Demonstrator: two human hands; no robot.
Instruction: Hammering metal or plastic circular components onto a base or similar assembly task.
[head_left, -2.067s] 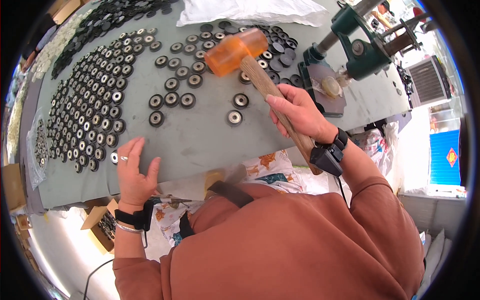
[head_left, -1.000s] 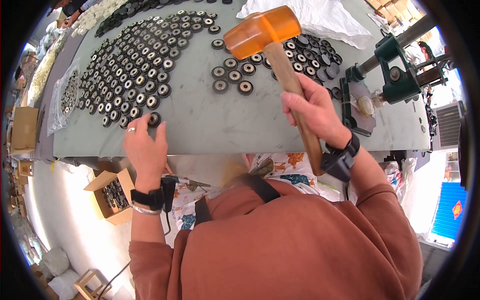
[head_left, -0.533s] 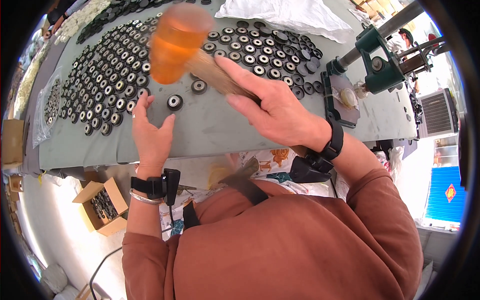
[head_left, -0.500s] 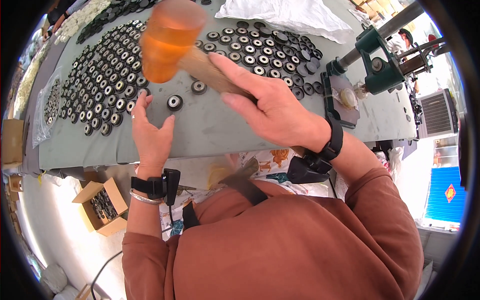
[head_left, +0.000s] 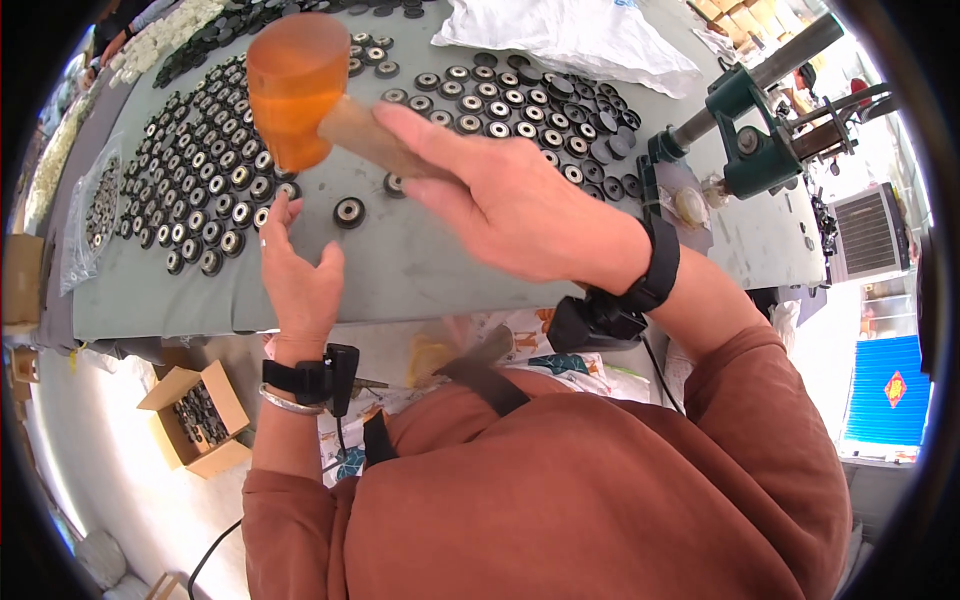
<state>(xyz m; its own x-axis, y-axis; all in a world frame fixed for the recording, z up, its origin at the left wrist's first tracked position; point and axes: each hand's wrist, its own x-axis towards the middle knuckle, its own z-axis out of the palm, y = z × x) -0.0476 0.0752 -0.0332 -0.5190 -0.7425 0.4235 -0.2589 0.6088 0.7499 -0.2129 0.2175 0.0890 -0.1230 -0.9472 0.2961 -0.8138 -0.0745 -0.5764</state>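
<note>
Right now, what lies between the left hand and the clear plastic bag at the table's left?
Between left hand and plastic bag: the near end of the black-rimmed, metal-centred discs, packed on the grey-green tabletop. Head view shows it.

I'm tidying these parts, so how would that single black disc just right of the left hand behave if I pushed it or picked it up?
The single black disc lies flat on the table, so pushing would probably slide it rather than roll it. Its silvery, metal-looking middle suggests it may feel heavy for its size. The neat round rim looks stiff, so it likely won't flop.
</note>
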